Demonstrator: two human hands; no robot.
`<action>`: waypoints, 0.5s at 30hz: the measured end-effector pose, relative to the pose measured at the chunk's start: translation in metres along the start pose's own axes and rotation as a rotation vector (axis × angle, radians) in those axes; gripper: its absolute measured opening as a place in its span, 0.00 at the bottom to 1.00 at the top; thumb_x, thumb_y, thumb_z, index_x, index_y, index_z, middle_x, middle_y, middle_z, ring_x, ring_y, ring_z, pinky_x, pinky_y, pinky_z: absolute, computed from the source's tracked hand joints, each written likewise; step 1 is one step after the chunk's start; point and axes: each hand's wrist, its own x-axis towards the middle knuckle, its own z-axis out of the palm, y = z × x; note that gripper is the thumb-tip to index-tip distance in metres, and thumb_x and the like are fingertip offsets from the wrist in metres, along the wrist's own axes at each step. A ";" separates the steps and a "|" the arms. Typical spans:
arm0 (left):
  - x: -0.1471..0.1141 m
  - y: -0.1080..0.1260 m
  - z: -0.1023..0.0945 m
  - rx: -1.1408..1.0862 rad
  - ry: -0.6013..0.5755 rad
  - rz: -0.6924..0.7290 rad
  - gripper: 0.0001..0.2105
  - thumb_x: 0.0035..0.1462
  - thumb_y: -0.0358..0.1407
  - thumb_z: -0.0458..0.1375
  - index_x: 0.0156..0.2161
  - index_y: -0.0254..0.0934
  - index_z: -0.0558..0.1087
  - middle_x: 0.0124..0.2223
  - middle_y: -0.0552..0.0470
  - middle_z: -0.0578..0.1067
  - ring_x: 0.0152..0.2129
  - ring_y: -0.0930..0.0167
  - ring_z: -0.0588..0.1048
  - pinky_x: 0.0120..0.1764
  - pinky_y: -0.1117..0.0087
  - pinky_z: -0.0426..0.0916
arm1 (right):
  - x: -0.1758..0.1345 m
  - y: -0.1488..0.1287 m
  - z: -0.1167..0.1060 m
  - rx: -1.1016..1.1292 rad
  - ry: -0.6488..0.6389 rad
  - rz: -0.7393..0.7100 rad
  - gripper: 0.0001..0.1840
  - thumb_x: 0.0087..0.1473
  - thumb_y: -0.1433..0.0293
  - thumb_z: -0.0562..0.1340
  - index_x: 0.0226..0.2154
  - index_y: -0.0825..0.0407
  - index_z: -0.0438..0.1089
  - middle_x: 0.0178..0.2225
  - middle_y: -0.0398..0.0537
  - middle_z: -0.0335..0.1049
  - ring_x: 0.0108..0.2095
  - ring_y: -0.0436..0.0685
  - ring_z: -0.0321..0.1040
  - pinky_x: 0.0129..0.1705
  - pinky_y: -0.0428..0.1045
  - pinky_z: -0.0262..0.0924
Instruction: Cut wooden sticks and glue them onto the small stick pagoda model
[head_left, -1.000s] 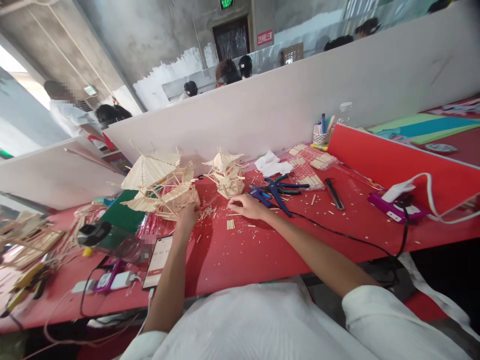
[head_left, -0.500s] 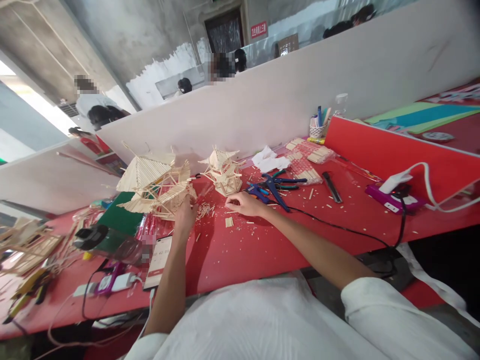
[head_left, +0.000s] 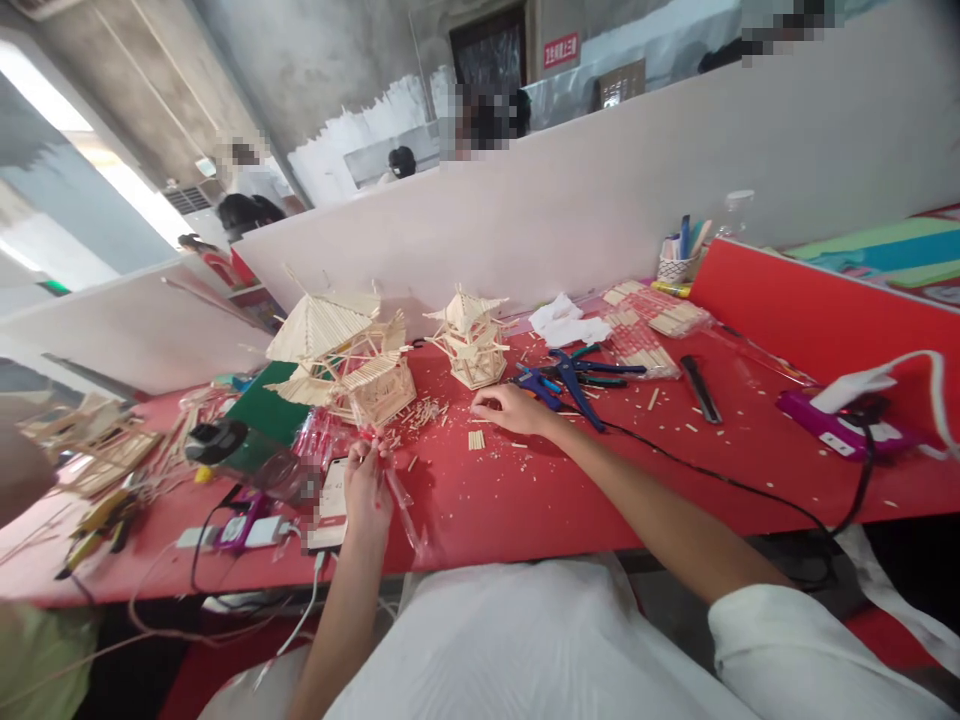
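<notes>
My left hand [head_left: 367,490] is closed on a clear plastic wrapper [head_left: 406,512], which trails down to the right over the red table. Beside that hand lies a phone [head_left: 330,505]. My right hand [head_left: 511,410] rests on the table with thumb and fingers curled together; anything between them is too small to make out. Just left of it is a small row of short wooden sticks [head_left: 476,440]. Behind my hands stand a large stick-built pavilion model [head_left: 330,330] and a smaller stick-built tower [head_left: 469,345]. A heap of stick offcuts [head_left: 424,412] lies between them.
Blue pliers-like cutters [head_left: 574,385] and a utility knife [head_left: 701,388] lie to the right, near bagged sticks [head_left: 645,330] and a purple power strip [head_left: 832,425]. A water bottle [head_left: 255,460] lies at left. A white partition [head_left: 570,210] closes the back. Another person sits at far left.
My left hand has come away from the large pavilion toward me and now has the plastic wrapper in it. My right hand stays near the short sticks. The view has swung left.
</notes>
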 end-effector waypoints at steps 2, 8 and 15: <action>-0.010 0.005 -0.019 -0.038 0.097 0.053 0.11 0.47 0.29 0.68 0.31 0.38 0.68 0.38 0.54 0.77 0.28 0.80 0.73 0.34 0.81 0.70 | -0.001 0.001 0.001 -0.001 -0.019 0.013 0.11 0.60 0.66 0.59 0.32 0.55 0.74 0.31 0.48 0.76 0.31 0.53 0.68 0.35 0.46 0.57; 0.008 0.033 -0.056 -0.020 0.317 0.126 0.12 0.51 0.24 0.62 0.42 0.36 0.75 0.38 0.53 0.78 0.32 0.80 0.76 0.39 0.81 0.71 | -0.003 0.007 0.004 -0.005 -0.042 0.021 0.13 0.61 0.63 0.58 0.32 0.54 0.74 0.31 0.47 0.75 0.31 0.53 0.68 0.35 0.47 0.57; 0.081 0.053 -0.053 0.331 0.247 0.100 0.21 0.40 0.24 0.59 0.44 0.34 0.76 0.27 0.55 0.73 0.22 0.76 0.70 0.27 0.77 0.66 | -0.004 0.008 0.007 0.020 -0.066 0.029 0.13 0.60 0.63 0.58 0.32 0.54 0.73 0.31 0.47 0.75 0.31 0.54 0.69 0.35 0.47 0.58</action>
